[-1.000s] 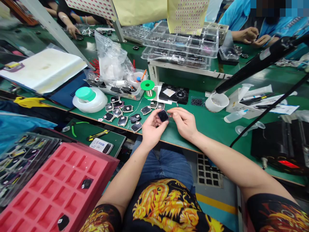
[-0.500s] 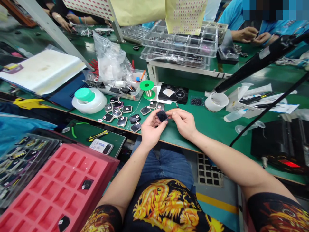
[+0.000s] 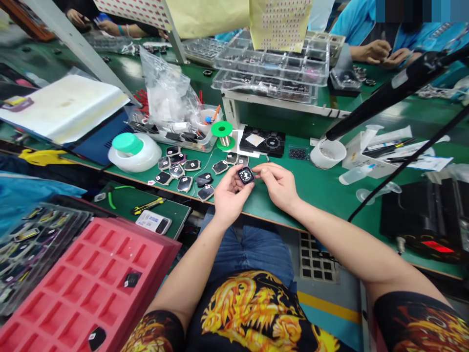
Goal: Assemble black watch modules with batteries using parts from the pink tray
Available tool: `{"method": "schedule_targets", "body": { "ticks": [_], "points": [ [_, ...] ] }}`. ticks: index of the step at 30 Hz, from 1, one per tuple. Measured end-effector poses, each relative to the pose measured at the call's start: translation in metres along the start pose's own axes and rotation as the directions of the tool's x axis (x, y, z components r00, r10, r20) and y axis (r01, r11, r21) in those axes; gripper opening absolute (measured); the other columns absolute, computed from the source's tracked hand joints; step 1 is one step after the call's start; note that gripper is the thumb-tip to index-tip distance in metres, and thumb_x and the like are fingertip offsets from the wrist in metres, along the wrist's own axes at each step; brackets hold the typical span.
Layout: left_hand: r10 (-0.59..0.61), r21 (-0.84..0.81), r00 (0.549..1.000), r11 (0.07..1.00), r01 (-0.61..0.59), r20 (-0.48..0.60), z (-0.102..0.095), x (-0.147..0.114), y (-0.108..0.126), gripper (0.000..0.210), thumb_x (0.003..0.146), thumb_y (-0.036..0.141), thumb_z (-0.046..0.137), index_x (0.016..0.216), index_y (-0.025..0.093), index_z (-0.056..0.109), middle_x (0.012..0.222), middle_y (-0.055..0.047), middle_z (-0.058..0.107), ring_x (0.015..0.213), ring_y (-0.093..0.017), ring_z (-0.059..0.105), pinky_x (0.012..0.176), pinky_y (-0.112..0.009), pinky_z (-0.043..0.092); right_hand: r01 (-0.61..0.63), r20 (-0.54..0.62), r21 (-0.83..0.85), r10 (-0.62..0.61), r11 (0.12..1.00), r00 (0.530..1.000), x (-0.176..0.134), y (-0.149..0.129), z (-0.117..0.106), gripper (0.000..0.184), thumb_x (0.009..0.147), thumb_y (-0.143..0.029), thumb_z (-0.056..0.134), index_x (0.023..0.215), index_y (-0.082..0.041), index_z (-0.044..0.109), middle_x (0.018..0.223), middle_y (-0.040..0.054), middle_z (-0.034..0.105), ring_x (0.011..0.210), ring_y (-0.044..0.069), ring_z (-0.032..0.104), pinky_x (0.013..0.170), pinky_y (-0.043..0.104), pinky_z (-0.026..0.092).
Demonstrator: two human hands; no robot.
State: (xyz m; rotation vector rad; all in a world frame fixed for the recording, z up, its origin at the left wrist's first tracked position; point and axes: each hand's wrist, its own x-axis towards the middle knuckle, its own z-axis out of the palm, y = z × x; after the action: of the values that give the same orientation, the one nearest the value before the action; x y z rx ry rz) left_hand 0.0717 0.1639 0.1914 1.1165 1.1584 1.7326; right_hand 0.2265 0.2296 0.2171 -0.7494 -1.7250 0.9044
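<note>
A dark square smartwatch body [image 3: 245, 175] rests in my left hand [image 3: 229, 195], with fingers and thumb closed around its edges. Its face is tilted up and lit, showing a white dial on black. At the watch's right edge are the fingertips of my right hand [image 3: 279, 185]; its fingers are curled and drawn together. Whether they pinch some small part there, I cannot make out. Left of my hands, several watch bodies [image 3: 185, 184] with small white stickers lie grouped on the green bench [image 3: 293, 203]. Behind the hands sits a black fixture [image 3: 262, 142] with a pale square on it.
A solder spool [image 3: 222, 129] and a white bottle with a green cap [image 3: 134, 151] stand behind the watches. A white cup [image 3: 328, 154] is at right, below a black tube [image 3: 381, 93]. Red foam tray [image 3: 120, 259] lies lower left. Co-workers' hands [image 3: 388, 54] are across the bench.
The watch screen was dark and is now lit with a dial. My two hands hold nearly the same position.
</note>
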Motion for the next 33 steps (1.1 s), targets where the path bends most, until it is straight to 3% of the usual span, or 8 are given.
{"method": "schedule_targets", "body": {
  "ticks": [9,19,29,33],
  "points": [
    [-0.014,0.007,1.000,1.000,0.014,-0.020,0.0002,0.0002,-0.0020,0.061,0.081,0.028,0.093,0.137,0.022,0.071,0.107,-0.006,0.078,0.086,-0.014,0.071,0.075,-0.024,0.059,-0.024,0.050,0.035,0.023,0.999,0.999,-0.0004,-0.0012,0.0007,0.039,0.109,-0.052,0.062,0.096,-0.024,0.086,0.103,0.0066,0.082,0.096,0.022,0.077,0.089,0.039,0.064],
    [-0.030,0.034,0.999,0.999,0.032,-0.036,0.0010,-0.0006,-0.0033,0.061,0.081,0.027,0.091,0.137,0.020,0.071,0.107,-0.006,0.078,0.086,-0.014,0.071,0.076,-0.025,0.060,0.029,0.022,-0.012,-0.029,1.000,0.999,-0.0018,-0.0029,0.0015,0.035,0.110,-0.044,0.062,0.096,-0.024,0.086,0.102,0.0062,0.083,0.097,0.021,0.078,0.089,0.037,0.064],
    [-0.013,0.062,1.000,0.998,0.015,-0.027,0.0008,-0.0012,-0.0089,0.061,0.082,0.027,0.090,0.141,0.023,0.071,0.110,-0.006,0.077,0.087,-0.015,0.070,0.077,-0.026,0.060,-0.008,-0.003,-0.004,0.008,1.000,1.000,-0.0013,0.0002,0.0022,0.038,0.109,-0.050,0.063,0.094,-0.024,0.085,0.099,0.0058,0.082,0.093,0.021,0.077,0.087,0.038,0.064],
    [-0.007,0.088,0.999,0.996,0.011,-0.048,0.0020,-0.0022,-0.0090,0.062,0.082,0.028,0.090,0.141,0.022,0.071,0.100,-0.004,0.075,0.079,-0.013,0.066,0.072,-0.025,0.058,-0.011,-0.001,-0.004,0.011,1.000,1.000,-0.0006,-0.0008,0.0012,0.040,0.110,-0.050,0.061,0.090,-0.024,0.085,0.098,0.0056,0.083,0.093,0.021,0.077,0.085,0.038,0.064]
  ]
}}
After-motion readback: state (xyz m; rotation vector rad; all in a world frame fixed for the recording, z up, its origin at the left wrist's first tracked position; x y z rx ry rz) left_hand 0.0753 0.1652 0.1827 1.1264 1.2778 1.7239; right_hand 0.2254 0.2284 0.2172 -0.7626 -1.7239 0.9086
